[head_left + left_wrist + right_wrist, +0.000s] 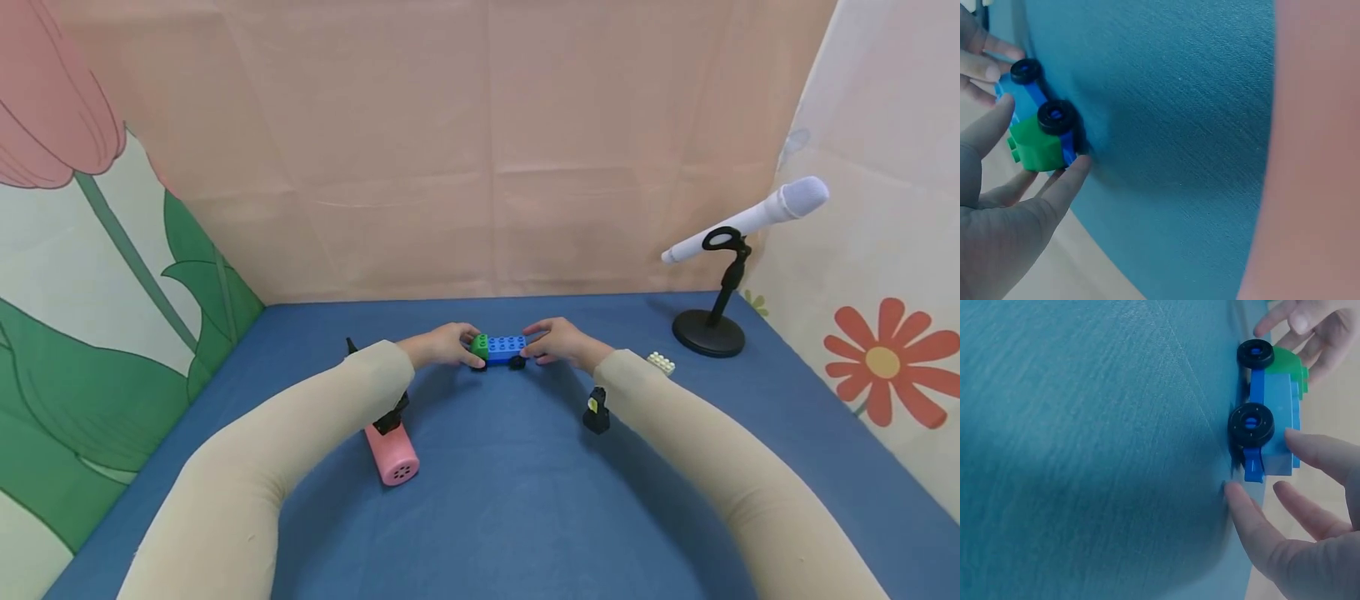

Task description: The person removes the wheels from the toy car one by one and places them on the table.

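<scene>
A toy brick car (506, 350) stands on its black wheels on the blue tabletop, between my two hands. It has a blue studded brick (1275, 425) and a rounded green brick (1035, 145) at its left end. My left hand (447, 344) is about the green end, its fingers spread; whether the fingertips press on it, I cannot tell. At the blue end, my right hand (558, 343) has its fingers apart. In the right wrist view, one fingertip appears against the blue brick, while the others are clear of the car.
A pink cylinder (393, 454) with holes in its end lies below my left forearm, partly hidden. Beyond my right sleeve lies a cream studded brick (661, 362). A white microphone (757, 218) sits in a black stand (708, 332) at the back right. A peach backdrop (487, 167) borders the table.
</scene>
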Available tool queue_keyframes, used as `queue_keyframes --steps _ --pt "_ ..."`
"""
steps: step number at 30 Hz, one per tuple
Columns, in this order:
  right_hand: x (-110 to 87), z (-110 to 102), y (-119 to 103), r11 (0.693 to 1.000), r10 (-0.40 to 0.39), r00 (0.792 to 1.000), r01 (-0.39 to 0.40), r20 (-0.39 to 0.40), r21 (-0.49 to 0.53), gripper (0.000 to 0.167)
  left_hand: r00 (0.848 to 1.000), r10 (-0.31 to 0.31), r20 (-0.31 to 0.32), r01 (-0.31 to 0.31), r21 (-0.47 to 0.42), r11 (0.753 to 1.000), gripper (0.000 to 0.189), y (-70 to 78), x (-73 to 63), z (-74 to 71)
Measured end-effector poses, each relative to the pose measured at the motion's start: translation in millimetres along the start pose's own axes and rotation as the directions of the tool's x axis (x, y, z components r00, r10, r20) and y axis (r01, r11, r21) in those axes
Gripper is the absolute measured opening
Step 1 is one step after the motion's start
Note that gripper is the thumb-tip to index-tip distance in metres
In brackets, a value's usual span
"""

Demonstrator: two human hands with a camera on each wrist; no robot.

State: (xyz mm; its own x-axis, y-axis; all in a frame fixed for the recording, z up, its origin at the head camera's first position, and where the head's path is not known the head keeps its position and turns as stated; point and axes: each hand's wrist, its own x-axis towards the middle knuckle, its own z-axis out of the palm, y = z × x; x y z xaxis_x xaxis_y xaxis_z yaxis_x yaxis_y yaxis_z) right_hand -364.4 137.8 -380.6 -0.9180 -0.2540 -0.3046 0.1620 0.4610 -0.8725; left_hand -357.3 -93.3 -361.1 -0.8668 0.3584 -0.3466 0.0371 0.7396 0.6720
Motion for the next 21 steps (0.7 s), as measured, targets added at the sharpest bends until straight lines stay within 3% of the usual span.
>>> queue_keyframes --steps 13,21 --pt "2.6 5.2 1.4 0.997 0.039 0.999 -0.038 -0.019 0.060 0.045 0.998 -0.056 -0.012 0.054 -0.107 0.993 0.056 2.5 4.7 1.5" --pt "0.8 1.1 -0.6 0.997 0.018 1.000 -0.018 -0.004 0.080 0.046 0.998 -0.035 -0.057 0.028 -0.112 0.993 0.049 5.4 3.0 -1.8"
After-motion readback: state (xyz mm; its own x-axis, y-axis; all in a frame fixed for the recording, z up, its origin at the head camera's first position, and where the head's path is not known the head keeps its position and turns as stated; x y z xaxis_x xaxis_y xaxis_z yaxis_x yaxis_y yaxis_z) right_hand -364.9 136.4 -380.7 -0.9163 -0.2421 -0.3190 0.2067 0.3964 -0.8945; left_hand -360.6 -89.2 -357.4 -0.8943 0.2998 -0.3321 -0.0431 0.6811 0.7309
